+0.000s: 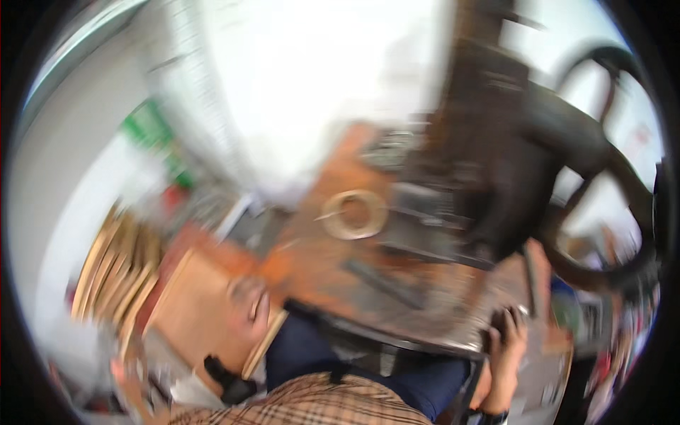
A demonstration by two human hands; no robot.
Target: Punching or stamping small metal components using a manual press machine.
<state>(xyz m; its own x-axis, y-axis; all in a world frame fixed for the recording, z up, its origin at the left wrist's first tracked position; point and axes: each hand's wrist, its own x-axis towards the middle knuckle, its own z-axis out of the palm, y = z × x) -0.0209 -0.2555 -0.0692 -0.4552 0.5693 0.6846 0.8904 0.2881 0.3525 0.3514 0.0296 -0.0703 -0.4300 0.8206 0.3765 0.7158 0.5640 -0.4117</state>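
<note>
Motion blurs the whole picture. My left hand (251,306) is over a tan, box-like panel (195,297) left of my lap; its fingers are too smeared to read. At the right front corner of the worn, rust-brown worktable (304,262), my right hand (507,333) is raised with curled fingers. Dark patches show at its fingertips, and what it grips, if anything, cannot be made out. A dark bar (386,283) lies on the tabletop. Behind it sits a pale yellow ring (354,214), like a roll of tape or a coil.
A heavy dark press (489,156) with a large spoked wheel (623,273) rises over the table's right side. Several tan sheets or cartons (117,273) stand stacked at the left. A green package (150,131) is near the wall. Cluttered goods (616,326) fill the far right.
</note>
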